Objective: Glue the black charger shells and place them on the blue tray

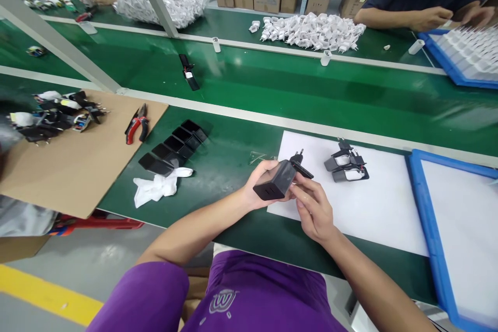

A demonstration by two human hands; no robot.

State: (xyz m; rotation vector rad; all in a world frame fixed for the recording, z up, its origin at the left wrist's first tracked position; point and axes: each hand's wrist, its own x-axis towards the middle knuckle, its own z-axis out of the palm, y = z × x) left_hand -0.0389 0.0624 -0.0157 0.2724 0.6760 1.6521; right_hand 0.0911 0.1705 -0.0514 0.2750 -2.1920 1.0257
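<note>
A black charger (277,181) with two round prongs is held over the green bench, prongs pointing away from me. My left hand (257,184) wraps round its body from the left. My right hand (314,206) pinches its right end with the fingertips. Two more black charger parts (346,166) lie on the white sheet (373,202) just beyond my right hand. A row of several black charger shells (173,146) sits to the left, with a crumpled white cloth (157,187) in front of it.
Red-handled cutters (136,124) and a heap of parts (58,114) lie on a cardboard sheet (78,176) at left. A blue tray (424,207) stands at right. Across the conveyor, white plugs (311,31) are piled; other people's hands (431,18) work there.
</note>
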